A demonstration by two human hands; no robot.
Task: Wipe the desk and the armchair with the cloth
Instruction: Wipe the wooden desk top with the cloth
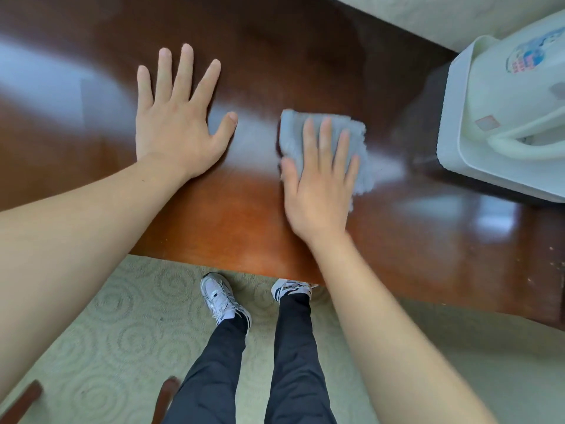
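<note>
A folded light-blue cloth (356, 139) lies on the glossy reddish-brown desk (244, 228). My right hand (318, 185) presses flat on top of the cloth, fingers spread over it, and covers its near half. My left hand (177, 117) rests flat on the bare desk to the left of the cloth, palm down with fingers apart, holding nothing. Two dark wooden pieces at the bottom left (166, 396) may be parts of the armchair; I cannot tell for sure.
A white plastic appliance (504, 117) with a handle stands on the desk at the right, close to the cloth. A pale wall runs behind it. Below the desk's front edge are patterned carpet (122, 332) and my feet in white trainers (220, 298).
</note>
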